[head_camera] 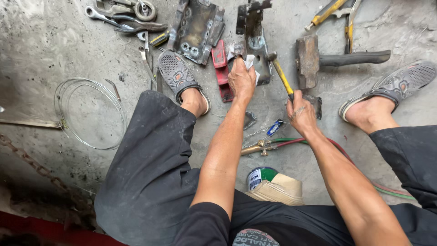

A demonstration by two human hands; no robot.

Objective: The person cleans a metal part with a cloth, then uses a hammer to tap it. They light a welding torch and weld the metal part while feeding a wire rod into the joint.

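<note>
Yellow-handled hammer point(281, 75) sits in your right hand point(300, 114), fist closed low on the handle, its head resting just beside the metal bracket point(256, 43). Your left hand point(241, 78) is closed around a white rag point(250, 61) and pressed to the bracket's lower end, on the concrete floor point(54, 50) between your feet. That puts your left fingers very near where the hammer head lands; a glancing blow could catch them, I'd judge. The bracket lies loose, so a strike may make it hop toward your left sandal point(177, 75). Behind your right wrist, the brass torch point(257, 148) and its red and green hoses point(314, 141) trail under your arm, and a backswing might snag them. The big sledgehammer point(309, 61) lies just beyond.
</note>
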